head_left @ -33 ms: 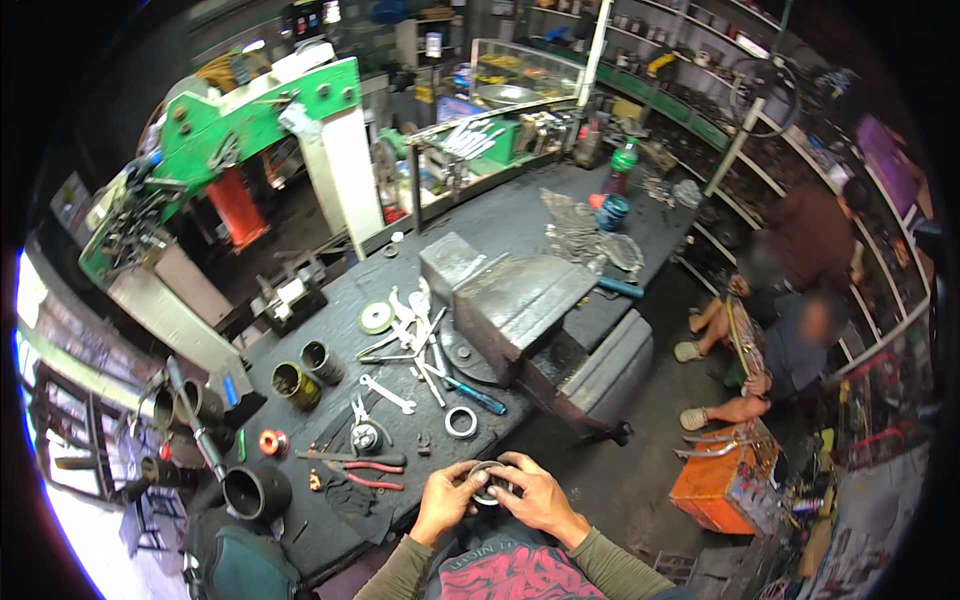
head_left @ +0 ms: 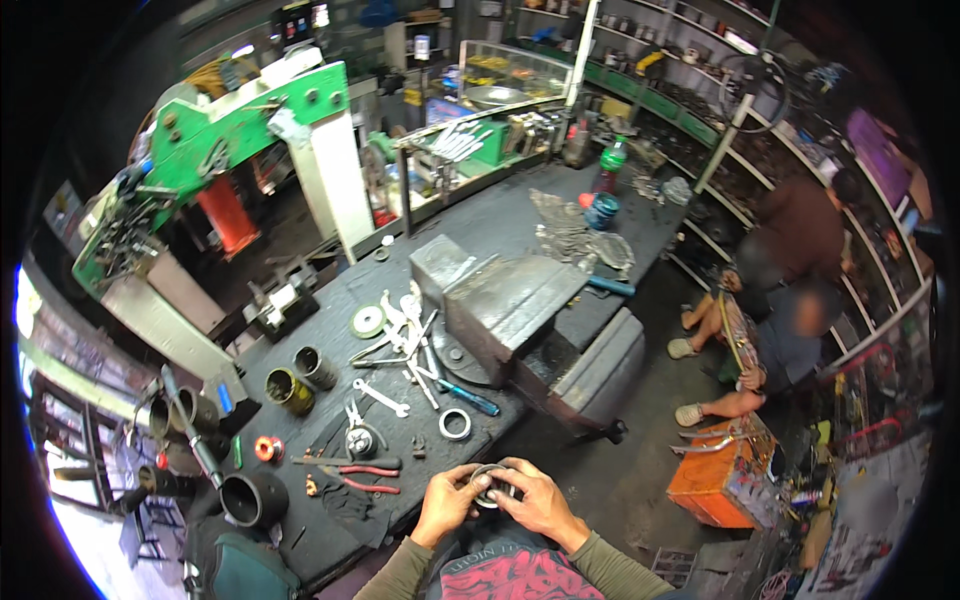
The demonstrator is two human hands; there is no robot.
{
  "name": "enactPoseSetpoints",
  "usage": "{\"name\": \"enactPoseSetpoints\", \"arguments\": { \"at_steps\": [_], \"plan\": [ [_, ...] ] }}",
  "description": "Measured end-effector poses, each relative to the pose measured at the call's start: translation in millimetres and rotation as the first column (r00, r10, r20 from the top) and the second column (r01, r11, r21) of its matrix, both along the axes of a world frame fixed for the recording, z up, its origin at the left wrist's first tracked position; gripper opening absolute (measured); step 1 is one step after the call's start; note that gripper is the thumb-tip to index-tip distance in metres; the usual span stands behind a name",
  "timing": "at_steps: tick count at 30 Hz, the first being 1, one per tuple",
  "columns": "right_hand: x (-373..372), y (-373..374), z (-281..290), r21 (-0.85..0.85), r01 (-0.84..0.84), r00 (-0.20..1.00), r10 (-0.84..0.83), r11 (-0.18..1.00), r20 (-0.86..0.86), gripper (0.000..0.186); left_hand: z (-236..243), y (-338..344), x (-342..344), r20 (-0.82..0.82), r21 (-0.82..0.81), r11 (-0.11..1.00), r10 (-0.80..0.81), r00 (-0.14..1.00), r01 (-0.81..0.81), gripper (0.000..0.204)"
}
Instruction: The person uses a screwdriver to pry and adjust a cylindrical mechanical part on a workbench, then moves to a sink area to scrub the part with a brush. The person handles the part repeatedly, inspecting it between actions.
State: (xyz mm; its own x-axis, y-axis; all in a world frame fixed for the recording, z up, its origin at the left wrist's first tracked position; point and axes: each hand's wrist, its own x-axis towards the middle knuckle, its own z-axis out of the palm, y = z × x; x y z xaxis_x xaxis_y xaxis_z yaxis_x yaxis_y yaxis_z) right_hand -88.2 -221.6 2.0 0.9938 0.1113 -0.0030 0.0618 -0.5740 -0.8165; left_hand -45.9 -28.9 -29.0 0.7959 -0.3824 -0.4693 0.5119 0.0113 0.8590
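Close to my body, just off the bench's front edge, my left hand point(head_left: 448, 502) and my right hand point(head_left: 542, 503) both grip a round metal ring point(head_left: 490, 470). Their fingers wrap its rim from either side, with the thumbs on top, hiding part of it. On the bench ahead lies a similar pale metal ring point(head_left: 454, 425), touched by neither hand. Pliers with red handles point(head_left: 370, 488) rest left of my left hand, near a dark cloth. A combination wrench point(head_left: 382, 398) and a blue-handled screwdriver point(head_left: 470, 397) lie farther back.
A large bench vise point(head_left: 520, 310) stands on the dark workbench point(head_left: 500, 215). Metal cylinders point(head_left: 253, 499) stand at the left, below a green press frame point(head_left: 250, 130). Two people sit at the right near shelves, behind an orange box point(head_left: 715, 480).
The view has shifted slightly, so the bench and its tools appear a little farther left. Both hands keep hold of the ring in nearly the same pose.
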Motion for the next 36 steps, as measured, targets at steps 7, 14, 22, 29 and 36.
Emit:
{"name": "enactPoseSetpoints", "arguments": {
  "at_steps": [7,14,22,29,36],
  "plan": [
    [-43,-52,-3,0.066,0.157,0.985,-0.151,0.985,-0.082,0.038,39,-63,-14,-0.045,0.119,0.974,-0.19,0.981,0.194,0.041],
    [-91,-152,-54,0.455,0.288,0.912,-0.095,0.842,-0.4,0.037,-4,-155,-42,-0.024,0.165,0.928,-0.335,0.942,0.334,0.047],
    [-144,-334,-75,0.303,0.44,0.854,-0.29,0.845,-0.433,0.028,18,-355,-60,-0.009,0.309,0.796,-0.545,0.838,0.521,0.06],
    [-161,-428,-51,0.795,0.542,0.83,-0.323,0.272,-0.456,0.028,36,-464,-53,-0.171,0.046,0.837,-0.531,0.83,0.546,0.049],
    [-142,-462,-61,0.839,0.542,0.723,-0.478,-0.054,-0.498,0.031,19,-535,-24,-0.252,-0.213,0.834,-0.55,0.796,0.509,0.034]
  ]
}}
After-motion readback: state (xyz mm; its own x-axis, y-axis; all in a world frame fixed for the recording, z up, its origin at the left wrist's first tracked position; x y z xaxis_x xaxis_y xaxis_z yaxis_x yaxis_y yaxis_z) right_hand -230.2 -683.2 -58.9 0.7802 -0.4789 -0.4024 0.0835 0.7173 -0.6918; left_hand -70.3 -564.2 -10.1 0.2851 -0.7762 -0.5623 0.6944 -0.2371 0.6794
